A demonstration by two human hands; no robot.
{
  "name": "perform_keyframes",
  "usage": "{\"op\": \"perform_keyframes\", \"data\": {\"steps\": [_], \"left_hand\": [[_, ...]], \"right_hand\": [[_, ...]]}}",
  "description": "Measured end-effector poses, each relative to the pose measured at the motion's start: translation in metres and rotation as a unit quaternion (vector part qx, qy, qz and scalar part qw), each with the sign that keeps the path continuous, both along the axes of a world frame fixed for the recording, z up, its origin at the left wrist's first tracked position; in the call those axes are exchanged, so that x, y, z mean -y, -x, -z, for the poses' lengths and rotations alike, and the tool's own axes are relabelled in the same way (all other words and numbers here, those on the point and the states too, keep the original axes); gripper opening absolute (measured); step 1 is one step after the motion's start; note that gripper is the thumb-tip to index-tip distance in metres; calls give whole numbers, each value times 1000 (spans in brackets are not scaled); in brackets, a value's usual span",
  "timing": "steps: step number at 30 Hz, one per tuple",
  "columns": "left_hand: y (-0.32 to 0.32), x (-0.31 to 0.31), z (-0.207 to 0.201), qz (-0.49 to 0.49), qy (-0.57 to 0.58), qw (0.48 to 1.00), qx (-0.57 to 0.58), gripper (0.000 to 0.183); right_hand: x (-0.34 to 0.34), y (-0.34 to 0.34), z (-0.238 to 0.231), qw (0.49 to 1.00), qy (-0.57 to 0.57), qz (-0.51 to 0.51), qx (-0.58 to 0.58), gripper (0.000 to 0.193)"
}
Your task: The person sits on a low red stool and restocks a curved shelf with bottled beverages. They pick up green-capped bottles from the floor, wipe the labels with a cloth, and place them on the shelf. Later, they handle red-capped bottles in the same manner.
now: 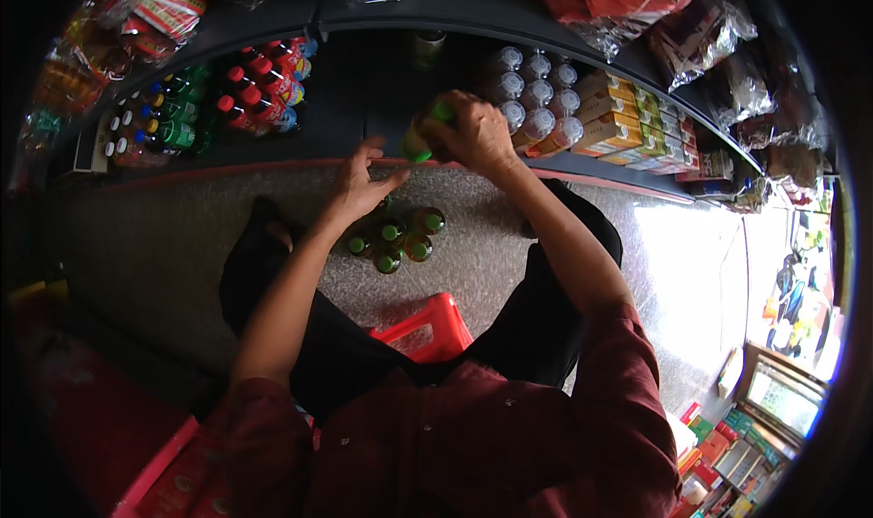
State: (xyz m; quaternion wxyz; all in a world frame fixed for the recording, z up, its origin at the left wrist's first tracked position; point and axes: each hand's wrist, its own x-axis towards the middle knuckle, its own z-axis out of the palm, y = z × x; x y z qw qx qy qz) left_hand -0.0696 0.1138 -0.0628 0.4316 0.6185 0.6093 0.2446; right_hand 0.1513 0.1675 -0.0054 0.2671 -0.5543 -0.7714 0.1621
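Observation:
My right hand point(479, 136) is closed round a green-capped drink bottle point(414, 145) at the front edge of the low dark shelf point(350, 109). The fingers hide part of that bottle, and its outline is a little blurred. To its left, my left hand point(359, 189) is empty, with thumb and fingers apart. Below my hands, several green-capped bottles point(391, 233) of amber drink stand grouped on the floor between my legs. A single bottle or can-like container point(429, 49) stands farther back on the shelf.
Red-capped bottles point(264, 86) and dark and green bottles point(164, 122) stand left on the shelf. Clear-lidded bottles point(538, 95) and drink cartons point(627, 122) fill its right side. Bagged packages point(627, 9) lie on the shelf above. A red stool point(443, 325) is under me.

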Motion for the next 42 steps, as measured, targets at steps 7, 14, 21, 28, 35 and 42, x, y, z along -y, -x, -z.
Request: {"op": "perform_keyframes", "data": {"steps": [7,14,21,28,35,42], "left_hand": [[16,7,-13,35,-69,997,-6,58],[20,7,-27,39,-81,996,-28,53],[24,10,-24,82,-104,991,-30,50],[27,12,-26,95,-86,991,-43,49],[22,14,-21,107,-97,989,-35,48],[23,11,-22,118,-54,989,-65,49]], "right_hand": [[-80,-2,45,997,6,47,53,46],[-123,-1,73,989,57,83,108,48],[-150,8,82,991,-15,71,114,56],[-173,9,99,986,-13,109,123,57],[-178,8,100,987,-2,101,128,60],[-114,0,96,993,-42,109,28,55]]}}
